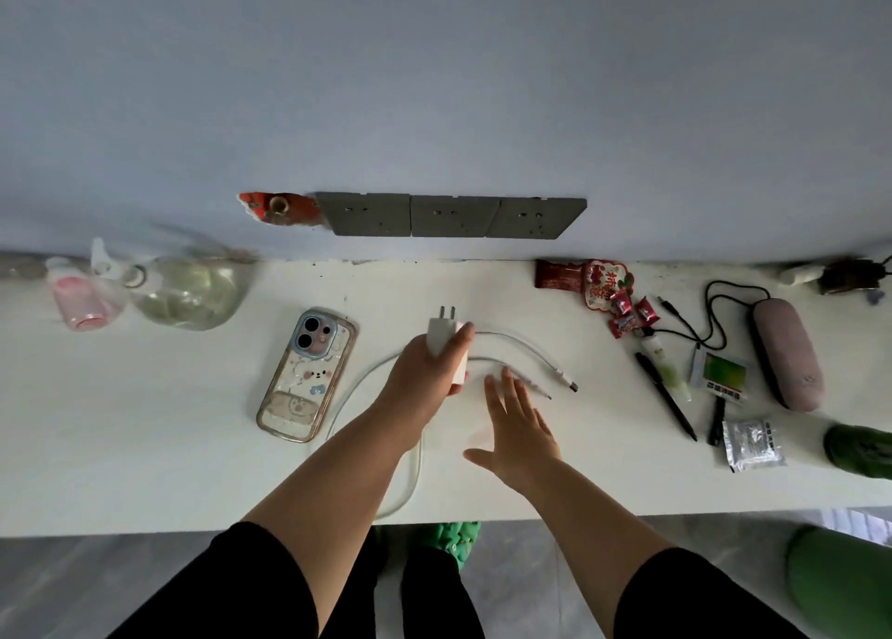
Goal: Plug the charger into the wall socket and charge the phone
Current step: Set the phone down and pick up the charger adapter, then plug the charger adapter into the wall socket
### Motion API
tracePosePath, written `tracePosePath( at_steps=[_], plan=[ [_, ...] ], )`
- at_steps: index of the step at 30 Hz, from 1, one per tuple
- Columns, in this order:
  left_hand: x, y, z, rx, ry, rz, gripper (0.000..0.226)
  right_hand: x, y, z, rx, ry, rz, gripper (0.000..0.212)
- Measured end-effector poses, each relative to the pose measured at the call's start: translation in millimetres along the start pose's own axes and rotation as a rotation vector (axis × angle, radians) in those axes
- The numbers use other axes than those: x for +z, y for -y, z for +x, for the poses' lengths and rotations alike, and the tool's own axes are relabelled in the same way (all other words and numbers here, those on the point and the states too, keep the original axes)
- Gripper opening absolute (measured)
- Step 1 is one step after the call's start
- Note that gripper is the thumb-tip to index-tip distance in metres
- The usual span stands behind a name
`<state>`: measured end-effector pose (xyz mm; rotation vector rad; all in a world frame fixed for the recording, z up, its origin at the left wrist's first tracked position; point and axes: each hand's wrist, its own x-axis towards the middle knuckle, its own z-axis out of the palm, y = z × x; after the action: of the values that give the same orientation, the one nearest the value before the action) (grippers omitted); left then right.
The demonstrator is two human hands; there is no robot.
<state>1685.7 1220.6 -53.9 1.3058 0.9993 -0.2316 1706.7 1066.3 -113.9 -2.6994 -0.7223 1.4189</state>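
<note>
My left hand [425,373] grips a white charger block [446,339] with its two prongs pointing toward the wall. A white cable [526,344] curls on the white table [145,445] around and under my arms, its two plug ends lying to the right of my hands. My right hand [516,421] hovers flat over the cable with fingers spread and holds nothing. The phone [306,373] lies camera side up in a clear cartoon case, left of the charger. Three grey wall sockets [451,216] sit in a row on the wall just above the table.
Left rear: a pink bottle [79,300] and a clear glass bottle [188,291]. Right: red snack packets [603,286], a black pen [666,395], a mauve case [784,349] with a black cord, a foil sachet [753,443], a green object [859,452].
</note>
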Motion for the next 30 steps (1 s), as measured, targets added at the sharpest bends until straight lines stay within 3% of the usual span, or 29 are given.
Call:
tracePosePath(
  at_steps=[6,10,17,22,30],
  plan=[
    [0,-41,12,-0.024,0.196,-0.193,0.031,-6,1,7,0.009,0.013,0.033,0.099],
    [-1,-58,24,0.114,0.154,-0.239,0.02,4,-2,5,-0.011,-0.029,0.049,0.096],
    [-2,-58,31,0.206,0.006,-0.16,0.04,10,-4,7,-0.026,-0.043,0.042,0.098],
    [-6,-56,30,0.247,-0.05,-0.2,0.073,11,-4,8,-0.029,-0.044,0.028,0.099],
    [-8,-58,31,0.197,-0.099,-0.259,0.039,11,-4,7,-0.032,-0.052,0.002,0.1]
  ],
)
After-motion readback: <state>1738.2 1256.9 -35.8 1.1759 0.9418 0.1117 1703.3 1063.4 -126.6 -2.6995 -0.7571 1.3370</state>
